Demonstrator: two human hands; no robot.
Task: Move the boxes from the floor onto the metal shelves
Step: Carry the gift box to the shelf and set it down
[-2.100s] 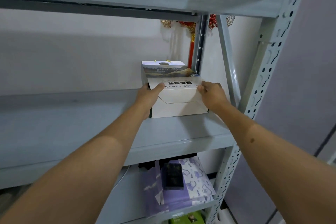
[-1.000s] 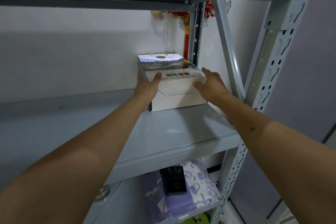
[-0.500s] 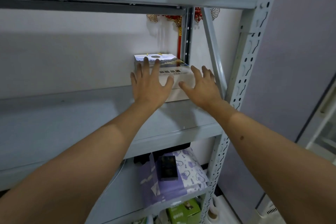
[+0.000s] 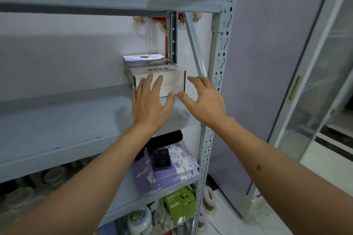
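Head view: my two hands hover in front of the white box [image 4: 156, 76], which sits at the centre of the frame, on the metal shelf [image 4: 76, 120], pushed deep toward the back wall beside the rear upright [image 4: 173, 34]. My left hand [image 4: 150, 101] is spread, fingers straight, its fingertips [image 4: 150, 77] overlapping the box's front face; whether they touch the cardboard or float just short of it I cannot tell. My right hand [image 4: 204, 99] is spread too, fingers loosely fanned, just right of the box's front corner and holding nothing. The box lies straight ahead of and slightly above both palms, its long axis running from front to back of the shelf, the printed lid facing up. The left hand is the nearer of the two, square on to the face; the right stands off to the side, between the box and the perforated front post [image 4: 219, 63]. By my judgement this box is placed, and the next one waits on the floor, below the frame. A lower shelf carries a purple patterned packet [image 4: 179, 158] with a small black box [image 4: 162, 159] on it.
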